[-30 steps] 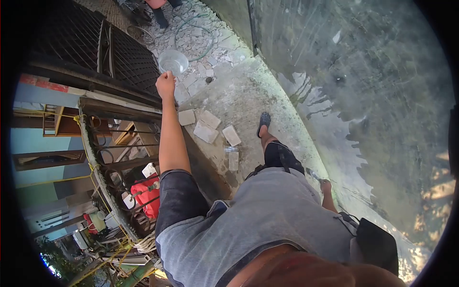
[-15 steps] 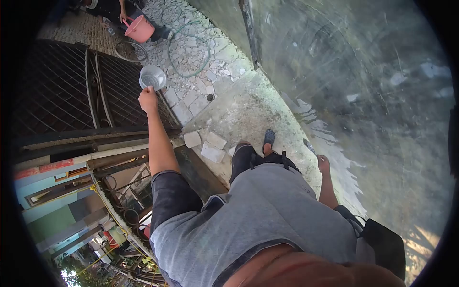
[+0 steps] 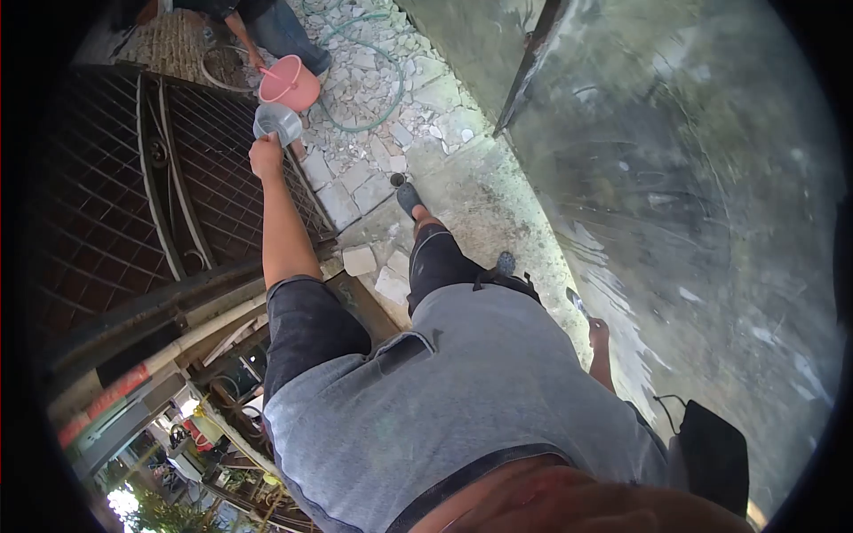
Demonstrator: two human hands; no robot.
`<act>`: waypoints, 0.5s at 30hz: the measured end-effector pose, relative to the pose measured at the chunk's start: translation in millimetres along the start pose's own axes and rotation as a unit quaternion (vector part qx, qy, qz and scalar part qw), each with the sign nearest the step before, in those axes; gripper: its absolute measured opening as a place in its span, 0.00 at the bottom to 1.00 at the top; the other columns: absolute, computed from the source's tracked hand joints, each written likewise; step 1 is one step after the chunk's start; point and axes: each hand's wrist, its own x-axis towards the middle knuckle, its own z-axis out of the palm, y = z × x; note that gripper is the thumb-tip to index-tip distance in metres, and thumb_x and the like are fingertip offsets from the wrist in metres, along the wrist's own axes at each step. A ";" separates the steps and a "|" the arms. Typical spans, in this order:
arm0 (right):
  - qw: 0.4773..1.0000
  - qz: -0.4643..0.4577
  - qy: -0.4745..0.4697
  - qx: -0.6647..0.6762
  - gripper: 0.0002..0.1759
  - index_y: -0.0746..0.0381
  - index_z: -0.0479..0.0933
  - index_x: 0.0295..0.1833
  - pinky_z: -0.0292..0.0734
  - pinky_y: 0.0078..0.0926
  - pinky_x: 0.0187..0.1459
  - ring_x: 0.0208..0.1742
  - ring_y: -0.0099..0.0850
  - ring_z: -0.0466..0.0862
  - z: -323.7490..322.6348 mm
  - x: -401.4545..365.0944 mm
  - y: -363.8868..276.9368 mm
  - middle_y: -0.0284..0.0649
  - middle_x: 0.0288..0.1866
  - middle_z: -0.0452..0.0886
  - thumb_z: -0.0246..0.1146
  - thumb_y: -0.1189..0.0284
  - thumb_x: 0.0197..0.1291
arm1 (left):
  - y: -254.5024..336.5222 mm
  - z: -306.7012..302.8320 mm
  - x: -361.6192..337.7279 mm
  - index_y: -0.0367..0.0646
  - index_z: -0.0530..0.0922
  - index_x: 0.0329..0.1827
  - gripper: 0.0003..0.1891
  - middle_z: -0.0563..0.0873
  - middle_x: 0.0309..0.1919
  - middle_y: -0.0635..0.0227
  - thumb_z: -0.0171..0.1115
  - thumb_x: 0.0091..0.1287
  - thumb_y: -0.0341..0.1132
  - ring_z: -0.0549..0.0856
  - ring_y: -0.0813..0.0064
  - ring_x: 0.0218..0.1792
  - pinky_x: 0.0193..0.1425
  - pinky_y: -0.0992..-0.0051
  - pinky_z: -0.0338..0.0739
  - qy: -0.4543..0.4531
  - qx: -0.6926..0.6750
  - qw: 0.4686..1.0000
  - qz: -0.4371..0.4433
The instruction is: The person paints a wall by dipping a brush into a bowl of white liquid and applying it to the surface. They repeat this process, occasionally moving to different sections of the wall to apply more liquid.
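My left hand [image 3: 265, 156] is stretched out ahead of me and grips a clear plastic bowl [image 3: 278, 121] by its rim. The bowl is held up close to a pink bucket [image 3: 291, 82], which another person [image 3: 267, 22] holds at the top of the view. My right hand [image 3: 597, 332] hangs by my side near the wall, closed on a small metal-bladed tool [image 3: 576, 302]. My left foot [image 3: 409, 199] is stepping forward on the concrete path.
A dark metal lattice gate [image 3: 178, 169] runs along the left. A green hose [image 3: 378, 53] loops over broken stone paving. Loose tiles [image 3: 360, 259] lie on the path. A wet grey wall [image 3: 675, 178] fills the right side. A black bag [image 3: 711, 455] hangs at my hip.
I have walked forward along the path past the loose tiles. The person with the pink bucket has come nearer, and the bowl in my raised left hand is now beside the bucket.
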 end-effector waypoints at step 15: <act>0.997 -0.012 -0.003 -0.077 0.16 0.56 0.83 0.49 0.78 0.33 0.42 0.37 0.40 0.85 94.3 -118.5 -319.0 0.48 0.37 0.86 0.64 0.58 0.65 | -87.6 131.0 155.1 0.45 0.88 0.35 0.21 0.88 0.27 0.59 0.53 0.62 0.52 0.89 0.59 0.38 0.45 0.59 0.80 -0.233 -0.017 0.972 -0.004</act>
